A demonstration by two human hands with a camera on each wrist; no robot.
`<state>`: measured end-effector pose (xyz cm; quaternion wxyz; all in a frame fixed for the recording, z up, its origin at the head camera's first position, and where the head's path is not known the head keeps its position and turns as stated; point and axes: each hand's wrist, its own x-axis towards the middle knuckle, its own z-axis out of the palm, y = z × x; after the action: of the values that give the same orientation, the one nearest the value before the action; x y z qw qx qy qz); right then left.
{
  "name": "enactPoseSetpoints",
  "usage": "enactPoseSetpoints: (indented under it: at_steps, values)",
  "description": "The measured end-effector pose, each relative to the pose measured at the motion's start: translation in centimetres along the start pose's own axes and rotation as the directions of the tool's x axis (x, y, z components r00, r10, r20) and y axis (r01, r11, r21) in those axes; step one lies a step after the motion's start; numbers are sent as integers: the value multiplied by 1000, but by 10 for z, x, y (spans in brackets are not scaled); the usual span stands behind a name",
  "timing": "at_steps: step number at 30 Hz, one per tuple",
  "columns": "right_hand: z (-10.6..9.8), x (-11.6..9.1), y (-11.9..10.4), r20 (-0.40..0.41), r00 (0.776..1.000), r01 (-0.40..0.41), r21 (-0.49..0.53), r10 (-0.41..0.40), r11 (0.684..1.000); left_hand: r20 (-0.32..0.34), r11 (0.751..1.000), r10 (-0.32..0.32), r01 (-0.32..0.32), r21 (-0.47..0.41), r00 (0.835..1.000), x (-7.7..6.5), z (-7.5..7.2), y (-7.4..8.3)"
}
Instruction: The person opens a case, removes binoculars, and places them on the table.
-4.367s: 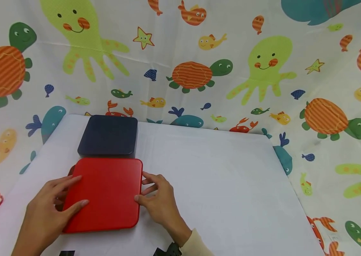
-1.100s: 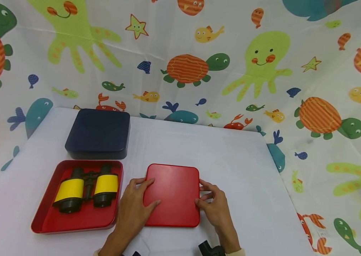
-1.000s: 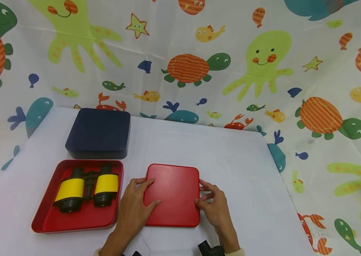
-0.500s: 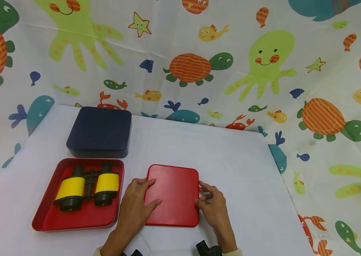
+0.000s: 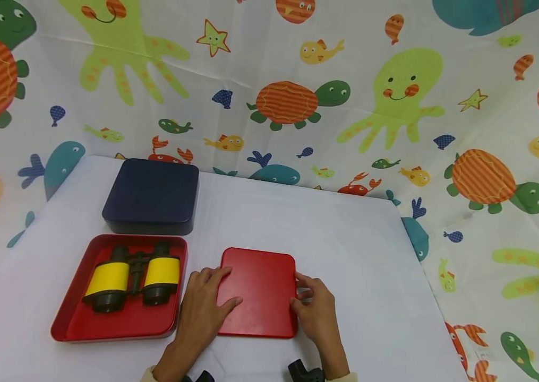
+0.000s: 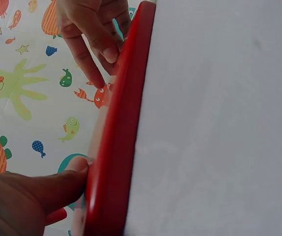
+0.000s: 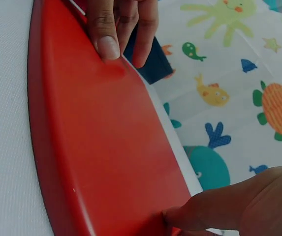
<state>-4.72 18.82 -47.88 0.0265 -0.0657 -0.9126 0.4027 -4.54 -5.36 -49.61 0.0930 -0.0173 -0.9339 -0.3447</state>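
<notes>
On the white table (image 5: 350, 265), left hand (image 5: 202, 303) and right hand (image 5: 317, 306) (both half-curled) grip the red lid (image 5: 261, 292).

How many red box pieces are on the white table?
2: the red tray, at left, with binoculars inside, and the red lid, between the left hand and the right hand.

Left hand (image 5: 200, 306), thumb (image 5: 229, 305) spread from its fingers (image 5: 221, 274), right hand (image 5: 317, 307) opposite, fingers bent
</notes>
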Motion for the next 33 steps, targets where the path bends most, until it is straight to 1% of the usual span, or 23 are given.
enactPoseSetpoints:
  at_steps: [3,6,10,12,15,17,19,22,25,27,30,33]
  values:
    - [0,-1,-1,-5,1000,0,-10,0,1000,2,1000,4,-4,-24,1000,0,1,1]
    - [2,-1,-4,-34,999,-3,-31,2,999,4,999,11,-11,-49,1000,-1,1,2]
    - [6,0,-14,-92,995,40,-57,-45,998,7,997,27,-27,-76,1000,-2,-3,6]
    - [6,1,-21,-105,990,83,-59,-89,995,4,994,37,-37,-102,999,-2,-9,11]
    - [7,4,-34,-102,981,160,-48,-165,986,5,989,60,-59,-138,998,-1,-20,19]
    - [7,6,-42,-88,973,210,-30,-212,977,18,985,80,-76,-157,997,-1,-28,24]
    - [7,7,-49,-71,967,246,-20,-247,969,49,981,95,-85,-174,994,-2,-38,29]
    - [9,9,-60,-41,957,287,-18,-288,958,106,971,140,-115,-207,985,-3,-54,34]
    - [10,11,-69,-17,940,339,-32,-339,940,150,961,179,-141,-237,972,-3,-70,34]
    - [11,12,-74,-7,927,374,-41,-374,927,157,957,203,-161,-242,967,-2,-79,32]
    - [12,14,-82,9,915,404,-43,-404,914,158,961,200,-162,-224,967,-1,-91,29]
    - [14,14,-91,25,905,426,-41,-425,904,138,968,197,-171,-184,971,0,-101,24]
